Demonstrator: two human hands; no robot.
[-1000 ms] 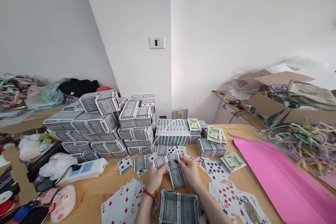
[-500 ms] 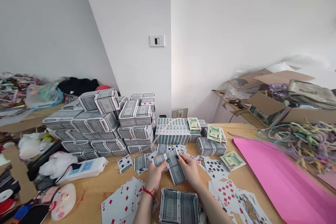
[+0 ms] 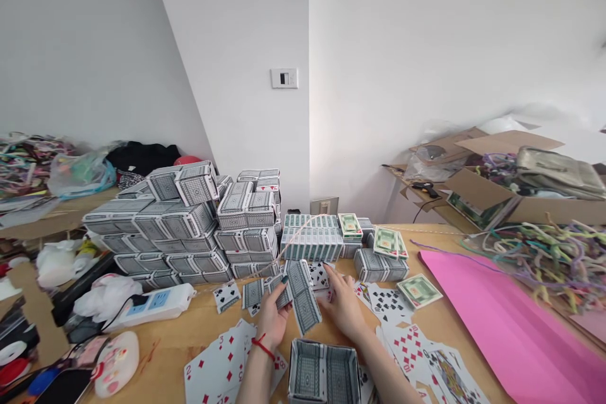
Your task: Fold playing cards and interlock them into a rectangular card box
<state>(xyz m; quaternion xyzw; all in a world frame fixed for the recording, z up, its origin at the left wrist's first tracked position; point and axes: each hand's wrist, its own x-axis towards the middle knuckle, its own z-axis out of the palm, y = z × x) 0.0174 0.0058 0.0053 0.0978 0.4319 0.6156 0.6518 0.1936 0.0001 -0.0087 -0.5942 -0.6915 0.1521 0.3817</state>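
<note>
In front of me, my left hand (image 3: 274, 312) is closed on several grey-backed playing cards (image 3: 303, 293) that form a bent, joined piece with patterned backs showing. My right hand (image 3: 343, 300) is apart from that piece. Its index finger stretches to a spade card (image 3: 318, 274) on the table, and its other fingers are partly hidden. Between my forearms stands a shallow open box made of cards (image 3: 324, 369). Loose diamond cards (image 3: 215, 363) lie by my left forearm, and more face-up cards (image 3: 409, 350) spread right of my right forearm.
Stacked card-built boxes (image 3: 165, 221) rise at the back left. Green card packs (image 3: 391, 242) sit behind my right hand. A pink sheet (image 3: 492, 328) lies at the right beside tangled pipe cleaners (image 3: 558, 271). A white power strip (image 3: 154, 306) lies at the left.
My right hand has let go of the joined cards and moved slightly right, to the spade card. My left hand keeps the piece, which has shifted a little left and tilted.
</note>
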